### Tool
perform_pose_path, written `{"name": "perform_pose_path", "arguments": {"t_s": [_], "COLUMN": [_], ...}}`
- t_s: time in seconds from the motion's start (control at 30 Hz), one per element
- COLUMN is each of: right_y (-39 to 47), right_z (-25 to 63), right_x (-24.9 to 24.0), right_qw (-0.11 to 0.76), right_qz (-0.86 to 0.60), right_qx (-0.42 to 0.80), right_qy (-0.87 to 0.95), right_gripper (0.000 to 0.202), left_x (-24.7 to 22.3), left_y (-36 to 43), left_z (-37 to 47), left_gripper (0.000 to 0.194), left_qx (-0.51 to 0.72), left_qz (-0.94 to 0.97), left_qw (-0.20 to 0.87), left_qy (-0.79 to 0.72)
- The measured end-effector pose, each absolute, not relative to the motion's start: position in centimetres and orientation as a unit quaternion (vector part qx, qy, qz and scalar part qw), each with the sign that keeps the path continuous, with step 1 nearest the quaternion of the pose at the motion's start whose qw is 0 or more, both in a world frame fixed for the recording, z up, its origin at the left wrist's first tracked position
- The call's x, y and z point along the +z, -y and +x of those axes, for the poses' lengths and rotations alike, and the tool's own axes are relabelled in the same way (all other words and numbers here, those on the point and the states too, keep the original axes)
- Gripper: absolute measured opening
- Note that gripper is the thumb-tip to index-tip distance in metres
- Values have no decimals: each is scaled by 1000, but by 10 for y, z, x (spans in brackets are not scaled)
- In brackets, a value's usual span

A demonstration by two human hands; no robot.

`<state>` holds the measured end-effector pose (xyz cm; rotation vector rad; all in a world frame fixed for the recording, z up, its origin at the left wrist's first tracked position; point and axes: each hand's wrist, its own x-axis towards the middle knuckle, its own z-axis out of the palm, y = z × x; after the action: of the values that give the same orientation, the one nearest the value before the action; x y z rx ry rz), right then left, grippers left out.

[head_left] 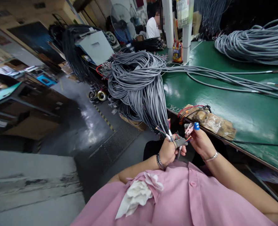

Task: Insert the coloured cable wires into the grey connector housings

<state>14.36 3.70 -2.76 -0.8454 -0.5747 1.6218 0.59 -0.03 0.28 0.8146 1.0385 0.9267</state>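
Note:
My left hand (167, 152), with a grey wrap on its thumb, is closed around the ends of several grey cables (170, 135). White sleeves and thin coloured wires fan out above and beside its fingers. To the right, close to those wire ends, my right hand (202, 145) is pinched on a small pink clip-like piece (189, 129); its exact kind is unclear. A blue fingertip cover (196, 126) sits on one of its digits. From my left hand the cables run up to a large grey cable bundle (139, 78) draped over the table's corner.
A worn wooden block (211, 121) with red and black leads lies along the edge of the green table (254, 125). Another cable coil (254, 44) rests at the back right. A white post (168, 25) rises behind; a person in white (152, 28) sits beyond.

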Motion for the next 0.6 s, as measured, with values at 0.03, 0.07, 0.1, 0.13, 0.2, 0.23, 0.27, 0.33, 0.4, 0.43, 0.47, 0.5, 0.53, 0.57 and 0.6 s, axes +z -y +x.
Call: {"name": "perform_pose_path", "arguments": {"t_s": [0.03, 0.07, 0.1, 0.13, 0.2, 0.23, 0.27, 0.33, 0.4, 0.43, 0.47, 0.5, 0.53, 0.57, 0.6], "right_y": [-37, -37, -38, -38, -39, -39, -38, -36, -33, -31, -29, -27, -25, -23, -21], "right_z": [144, 144, 144, 144, 144, 144, 145, 147, 151, 154, 158, 161, 165, 169, 173], "right_x": [-28, -28, -28, -29, -30, -30, -30, -29, -28, -27, -26, -26, -25, -25, -24], "right_qw": [574, 573, 573, 572, 572, 571, 569, 559, 531, 512, 490, 470, 454, 440, 426], "right_qz": [-358, -357, -358, -360, -361, -359, -352, -330, -308, -302, -300, -302, -305, -307, -308], "right_qx": [694, 694, 693, 693, 692, 694, 700, 720, 751, 766, 779, 789, 796, 799, 803], "right_qy": [247, 249, 251, 252, 253, 252, 250, 246, 244, 246, 249, 254, 261, 270, 283], "right_gripper": [36, 37, 37, 37, 38, 38, 38, 39, 44, 47, 51, 53, 54, 53, 50], "left_x": [3, 2, 1, -1, -3, -4, -5, -5, -5, -4, -4, -4, -4, -4, -4], "left_y": [0, 0, 0, 0, -1, -2, -2, -1, 2, 3, 6, 8, 10, 12, 14], "left_z": [6, 6, 6, 7, 8, 9, 9, 9, 8, 6, 5, 3, 1, -1, -3], "left_gripper": [33, 34, 34, 33, 30, 28, 26, 24, 23, 23, 23, 23, 23, 23, 24], "left_qx": [417, 417, 415, 414, 412, 412, 412, 411, 410, 408, 407, 405, 403, 401, 400], "left_qz": [366, 366, 365, 364, 363, 363, 364, 367, 374, 378, 383, 389, 396, 403, 411], "left_qw": [691, 689, 687, 686, 687, 688, 689, 688, 682, 680, 680, 681, 682, 681, 679], "left_qy": [-464, -467, -471, -475, -477, -475, -473, -473, -476, -477, -475, -470, -465, -461, -458]}}
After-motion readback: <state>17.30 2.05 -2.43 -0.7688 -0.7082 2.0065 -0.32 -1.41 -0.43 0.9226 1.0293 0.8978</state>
